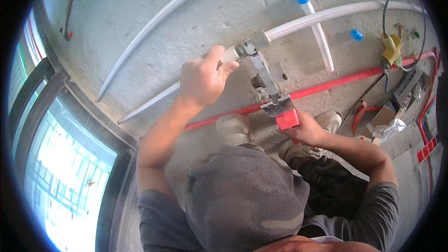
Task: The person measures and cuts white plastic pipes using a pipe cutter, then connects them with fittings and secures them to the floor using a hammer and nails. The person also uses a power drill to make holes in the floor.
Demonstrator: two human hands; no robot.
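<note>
A pipe-heating tool [267, 77] is being held over the floor [205, 23], between 1 and 2 o'clock from the middle. Its red handle [287, 119] is being held by the right hand [304, 129], just past 3 o'clock. That hand looks curled around the handle, but how tight it is cannot be told, as most fingers are being hidden.

At 11 o'clock, a white pipe [150, 102] is being gripped by the left hand [203, 77], with the fingers bent and the thumb almost closed. Its near end is being lined up with the top of the tool. On the other side, a long striped pipe [336, 13] is being brought in from 2 o'clock, and a pale collar [261, 39] is being shown at its end, right by the tool. How deep each end is being pushed in cannot be seen.

It looks as if both ends are being warmed, so about half the work seems done. The two pipes are being kept apart by the tool, so the joining seems to be left.

At 2 o'clock, a short blue-ended pipe [322, 49] is being crossed by the striped pipe, and a loose blue cap [357, 35] is being left nearby. Between 10 and 11 o'clock, another white pipe [175, 4] is being left untouched.
</note>
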